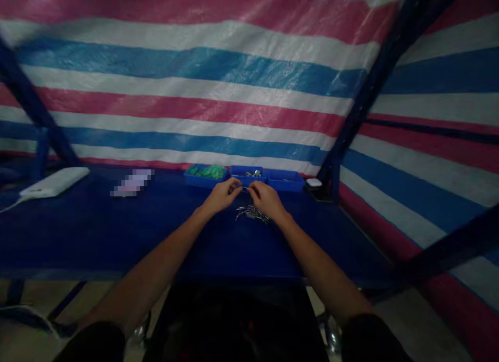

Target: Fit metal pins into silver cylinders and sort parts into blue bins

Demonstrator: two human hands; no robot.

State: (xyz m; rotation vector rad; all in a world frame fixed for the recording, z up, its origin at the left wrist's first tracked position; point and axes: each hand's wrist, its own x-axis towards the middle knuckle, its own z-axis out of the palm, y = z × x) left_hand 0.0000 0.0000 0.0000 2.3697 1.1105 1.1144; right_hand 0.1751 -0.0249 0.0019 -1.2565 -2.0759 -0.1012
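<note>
My left hand and my right hand meet over the table, fingertips pinched on a thin metal piece that spans the small gap between them. Its exact kind is too small to make out. Just below my hands lies a loose pile of slim metal pieces, partly covered by my right hand. Behind my hands stand three blue bins: the left bin holds green pieces, the middle bin holds small shiny metal parts, and the right bin shows a little something inside.
On the blue table, a white power bank-like box with a cable lies far left, near a blurred-out flat item. A small white case sits right of the bins. Blue metal posts and striped sheeting enclose the table.
</note>
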